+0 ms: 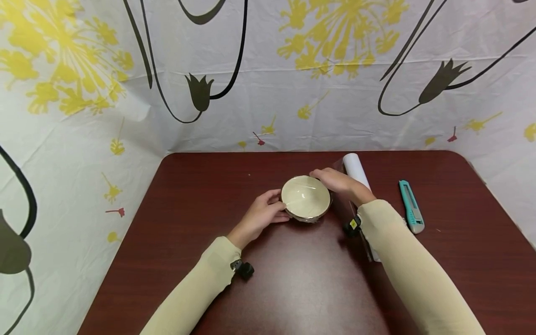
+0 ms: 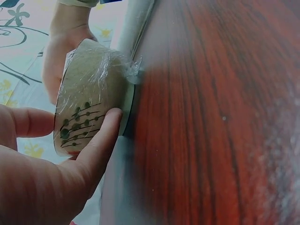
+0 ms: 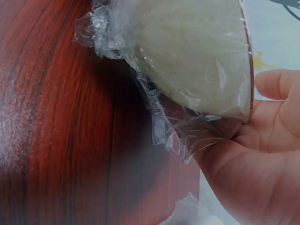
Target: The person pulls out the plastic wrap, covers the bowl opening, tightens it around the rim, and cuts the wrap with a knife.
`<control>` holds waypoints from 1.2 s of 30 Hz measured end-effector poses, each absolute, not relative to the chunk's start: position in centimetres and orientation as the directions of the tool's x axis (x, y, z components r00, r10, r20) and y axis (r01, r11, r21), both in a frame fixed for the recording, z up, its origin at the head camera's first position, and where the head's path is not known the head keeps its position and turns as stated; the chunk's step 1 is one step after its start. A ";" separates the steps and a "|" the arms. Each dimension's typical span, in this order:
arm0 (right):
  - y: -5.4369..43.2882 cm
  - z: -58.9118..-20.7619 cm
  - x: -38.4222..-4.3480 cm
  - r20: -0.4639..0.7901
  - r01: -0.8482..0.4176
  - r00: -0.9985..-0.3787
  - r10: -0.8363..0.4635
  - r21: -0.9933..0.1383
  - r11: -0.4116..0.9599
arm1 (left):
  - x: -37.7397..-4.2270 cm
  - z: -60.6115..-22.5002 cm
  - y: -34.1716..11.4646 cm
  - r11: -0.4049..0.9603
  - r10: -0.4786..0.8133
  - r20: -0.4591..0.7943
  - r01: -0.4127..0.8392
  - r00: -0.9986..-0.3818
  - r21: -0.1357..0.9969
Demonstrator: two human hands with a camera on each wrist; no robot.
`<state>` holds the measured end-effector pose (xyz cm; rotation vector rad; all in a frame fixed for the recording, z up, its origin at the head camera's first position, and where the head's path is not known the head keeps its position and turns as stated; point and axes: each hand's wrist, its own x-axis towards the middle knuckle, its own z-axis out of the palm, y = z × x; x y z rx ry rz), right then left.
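A cream bowl with a dark rim sits on the table, clear cling film stretched over its mouth. Green dotted sprigs decorate its side in the left wrist view. My left hand holds the bowl's left side, thumb at the rim and fingers along the wall. At the far right side, my right hand grips the bowl near its rim. Loose cling film hangs crumpled below the bowl and against the right hand's fingers, which it partly covers in the right wrist view.
A white roll of cling film lies right of the bowl, partly behind the right forearm. Farther right is a teal box cutter. Patterned sheeting hangs behind the dark red-brown table.
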<state>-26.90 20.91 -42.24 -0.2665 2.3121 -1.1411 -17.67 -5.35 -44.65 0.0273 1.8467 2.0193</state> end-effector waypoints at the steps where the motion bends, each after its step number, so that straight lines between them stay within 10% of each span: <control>1: 21.1 -42.6 -27.2 -0.372 0.053 -0.834 -0.408 -0.790 0.611 | -17.7 -44.7 -5.3 -0.044 0.304 -0.252 -0.278 -0.919 0.960; 25: 22.7 -41.5 -25.9 -0.101 -0.079 -0.973 -0.209 -0.703 0.707 | -17.7 -44.9 -5.3 -0.052 0.306 -0.240 -0.268 -0.921 0.962; 36: 23.1 -40.3 -24.9 -0.209 -0.211 -0.899 -0.386 -0.565 0.798 | -17.6 -44.9 -5.3 -0.050 0.306 -0.244 -0.272 -0.920 0.961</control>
